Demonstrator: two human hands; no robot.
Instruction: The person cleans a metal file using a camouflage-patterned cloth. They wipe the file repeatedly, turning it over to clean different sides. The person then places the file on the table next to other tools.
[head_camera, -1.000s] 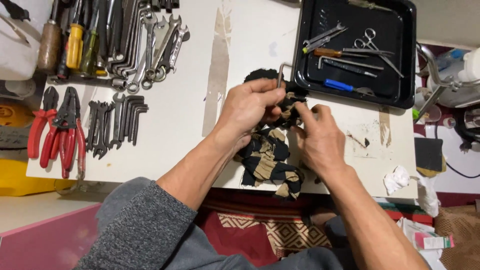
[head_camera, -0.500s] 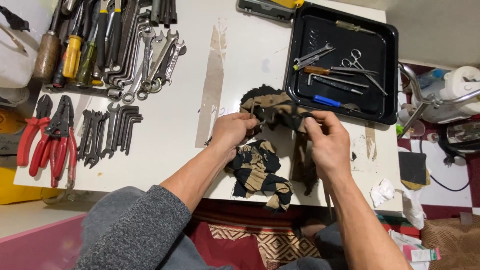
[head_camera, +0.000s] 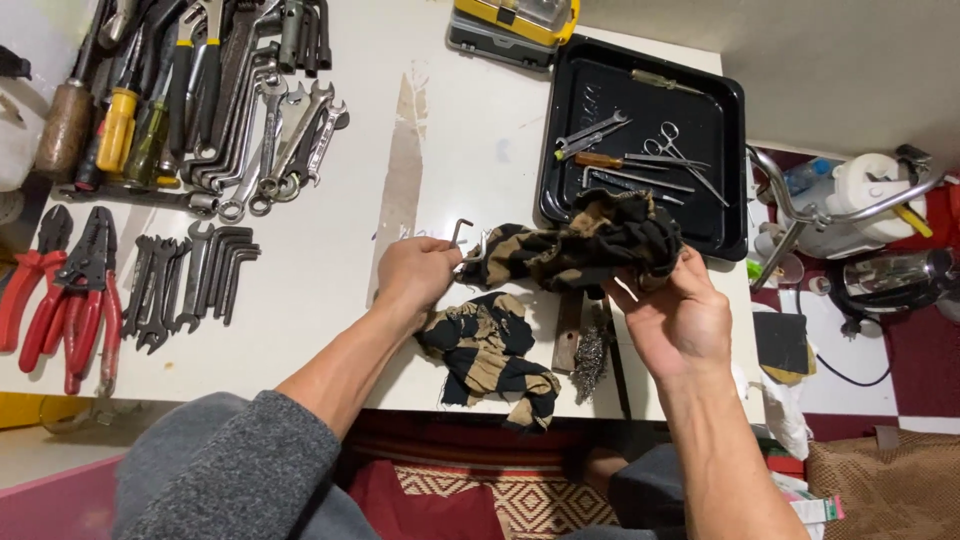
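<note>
My left hand (head_camera: 415, 272) is closed around a small bent metal hex key (head_camera: 460, 233), whose hooked end sticks up above my fingers. My right hand (head_camera: 672, 322) grips a bunch of black and tan striped cloth (head_camera: 585, 245) near the front edge of the black tray (head_camera: 720, 225). The cloth stretches leftward and reaches my left fingers. Another part of the striped cloth (head_camera: 490, 358) lies flat on the white table (head_camera: 330, 330) between my forearms.
The black tray holds scissors (head_camera: 680, 150), a wooden-handled screwdriver (head_camera: 600, 160) and thin metal tools. A wad of steel wool (head_camera: 592, 352) lies by the table's front edge. Wrenches (head_camera: 190, 280), red pliers (head_camera: 70, 290) and screwdrivers (head_camera: 120, 125) line the left side. A yellow case (head_camera: 515, 20) sits at the back.
My hands have drawn apart. The right hand carried the bunched cloth to the right toward the tray, and the left hand with the hex key moved left.
</note>
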